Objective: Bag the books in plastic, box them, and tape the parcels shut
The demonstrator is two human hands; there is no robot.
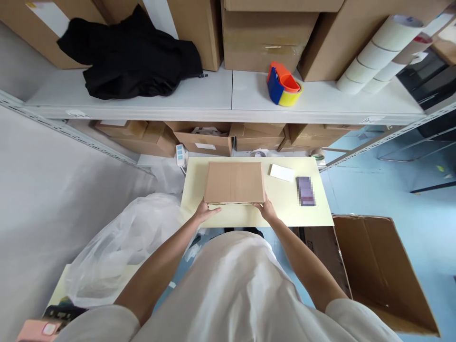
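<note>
A brown cardboard box (234, 182) rests on the pale yellow table (285, 216) in front of me. My left hand (205, 211) grips its near left corner, with the thumb stretched along the near side. At the near right corner, my right hand (265, 208) holds the same box, its fingers partly hidden at the edge. Right of the box lie a small white box (281, 172) and a purple item (306, 191), blurred in the picture.
Above the table runs a grey shelf (199, 92) with a black garment (138, 57), a tape dispenser (283, 85) and label rolls (377, 52). Clear plastic wrap (124, 247) bulges at left. A large open carton (381, 270) stands on the floor at right.
</note>
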